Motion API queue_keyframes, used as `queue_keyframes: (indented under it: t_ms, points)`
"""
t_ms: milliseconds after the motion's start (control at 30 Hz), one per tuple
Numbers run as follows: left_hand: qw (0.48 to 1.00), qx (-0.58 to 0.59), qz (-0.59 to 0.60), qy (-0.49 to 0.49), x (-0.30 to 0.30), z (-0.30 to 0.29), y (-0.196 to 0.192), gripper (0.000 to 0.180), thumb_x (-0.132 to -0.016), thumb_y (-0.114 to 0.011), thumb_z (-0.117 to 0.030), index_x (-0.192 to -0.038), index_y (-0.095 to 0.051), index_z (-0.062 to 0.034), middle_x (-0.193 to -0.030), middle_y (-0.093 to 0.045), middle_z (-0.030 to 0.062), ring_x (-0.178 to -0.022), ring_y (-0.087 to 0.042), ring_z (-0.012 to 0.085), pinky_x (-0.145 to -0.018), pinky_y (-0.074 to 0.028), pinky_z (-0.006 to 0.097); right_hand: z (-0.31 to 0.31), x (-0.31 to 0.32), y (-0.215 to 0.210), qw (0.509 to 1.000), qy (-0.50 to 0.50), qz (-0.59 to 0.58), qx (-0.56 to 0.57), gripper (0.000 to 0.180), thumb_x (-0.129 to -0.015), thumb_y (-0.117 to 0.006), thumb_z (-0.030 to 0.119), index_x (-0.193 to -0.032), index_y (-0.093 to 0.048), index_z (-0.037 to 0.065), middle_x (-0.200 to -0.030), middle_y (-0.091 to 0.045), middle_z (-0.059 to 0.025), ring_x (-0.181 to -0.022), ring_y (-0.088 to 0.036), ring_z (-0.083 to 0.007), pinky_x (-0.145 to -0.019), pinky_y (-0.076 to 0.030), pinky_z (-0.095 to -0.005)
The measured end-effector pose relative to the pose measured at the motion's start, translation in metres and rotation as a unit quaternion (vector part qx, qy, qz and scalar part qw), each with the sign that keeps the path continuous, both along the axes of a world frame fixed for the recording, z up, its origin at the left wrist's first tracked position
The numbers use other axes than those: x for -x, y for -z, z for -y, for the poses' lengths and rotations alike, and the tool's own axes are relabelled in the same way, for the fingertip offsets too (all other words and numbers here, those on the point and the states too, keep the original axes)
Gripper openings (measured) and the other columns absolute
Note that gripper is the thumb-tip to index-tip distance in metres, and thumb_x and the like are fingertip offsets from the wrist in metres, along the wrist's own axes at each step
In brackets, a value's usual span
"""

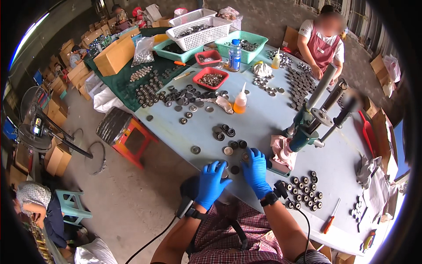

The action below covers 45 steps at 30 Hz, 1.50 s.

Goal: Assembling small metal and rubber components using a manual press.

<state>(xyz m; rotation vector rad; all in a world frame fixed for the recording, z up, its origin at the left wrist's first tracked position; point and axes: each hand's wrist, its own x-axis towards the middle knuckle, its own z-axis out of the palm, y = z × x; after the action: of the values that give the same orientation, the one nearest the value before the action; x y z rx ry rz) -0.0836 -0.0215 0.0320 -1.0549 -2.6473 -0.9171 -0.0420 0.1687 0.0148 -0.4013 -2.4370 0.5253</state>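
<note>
Far left: pedestal fan [33, 132] on the floor, angled toward the work area, presumably for air. Next to the counter [176, 136], a red-orange stool [137, 143] with a black cover [113, 125] over its seat, perhaps as padding.

Counter, left side: one lone round part [195, 150], apart from the rest. Farther back, a red tray [225, 79] of small metal pieces [211, 79]; its rim likely keeps them from scattering.

Left hand [212, 184], blue-gloved, low at the near edge: thumb and fingers closed about a metal disc [225, 173], at the hand's right side, probably gripped by the rim for control. Dark disc [234, 170] lies between the hands, touched by neither. Squeeze bottle [240, 103] of orange liquid stands upright farther back, nozzle up, presumably against leaks.

Right hand [255, 170], also gloved: fingers extended, tips at a ring-like part [245, 156]. Cannot tell whether it grips.

Beyond it, bench press [322, 117], pinkish cloth [282, 152] bunched at its base, maybe as protection. Nearer, ring parts [306, 192] grouped together, perhaps for easy reach. Last, screwdriver [332, 215], orange-handled, lying near the edge.
</note>
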Motion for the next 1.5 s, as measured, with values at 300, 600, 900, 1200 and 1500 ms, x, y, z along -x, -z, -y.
queue_keyframes:
  t_ms: [300,600,900,1200,1500]
  points:
    - [0.997,-0.052,-0.014,0.060,0.030,-0.002,0.019,0.038,-0.081,-0.072,-0.017,-0.116,-0.060,-0.0087,-0.107,-0.060,0.0105,-0.098,-0.054,0.0335,-0.087,-0.044,0.046,0.024,-0.015,-0.016,0.992,-0.124,-0.032,0.002,0.039,-0.074,-0.069,0.014,-0.110,-0.061,0.002,-0.105,-0.058,-0.0182,-0.095,-0.054,-0.0383,-0.083,-0.046,-0.0473]
    - [0.996,0.032,-0.053,0.071,0.047,-0.006,0.018,0.031,-0.077,-0.073,-0.017,-0.103,-0.058,-0.0095,-0.097,-0.057,0.0115,-0.094,-0.055,0.0350,-0.081,-0.046,0.046,0.023,-0.006,0.008,0.995,-0.079,0.049,0.037,0.026,-0.079,-0.062,0.011,-0.103,-0.058,0.002,-0.096,-0.056,-0.0180,-0.088,-0.057,-0.0380,-0.073,-0.049,-0.0464]
    - [0.990,0.038,-0.073,0.112,0.050,0.002,0.020,0.035,-0.076,-0.073,-0.020,-0.104,-0.056,-0.0089,-0.098,-0.056,0.0126,-0.092,-0.056,0.0333,-0.080,-0.047,0.045,0.023,0.039,0.004,0.995,-0.086,0.037,-0.032,0.024,-0.084,-0.067,0.022,-0.104,-0.060,0.011,-0.093,-0.056,-0.0159,-0.073,-0.062,-0.0348,-0.060,-0.053,-0.0455]
    - [0.991,-0.072,0.004,0.110,0.048,0.012,0.033,0.039,-0.080,-0.073,-0.016,-0.111,-0.051,-0.0062,-0.103,-0.057,0.0149,-0.093,-0.057,0.0359,-0.084,-0.045,0.046,0.029,0.049,0.008,0.993,-0.084,0.074,-0.036,0.018,-0.084,-0.066,0.021,-0.097,-0.060,0.010,-0.108,-0.060,-0.0152,-0.076,-0.066,-0.0349,-0.060,-0.055,-0.0442]
    - [0.587,-0.611,0.529,-0.059,0.048,0.003,0.002,0.031,-0.100,-0.052,-0.026,-0.126,-0.055,-0.0096,-0.094,-0.057,0.0050,-0.078,-0.053,0.0141,-0.069,-0.044,0.026,0.005,0.022,0.013,0.851,-0.065,-0.104,0.511,0.014,-0.091,-0.061,0.023,-0.091,-0.062,0.010,-0.088,-0.067,-0.0082,-0.064,-0.059,-0.0177,-0.058,-0.051,-0.0304]
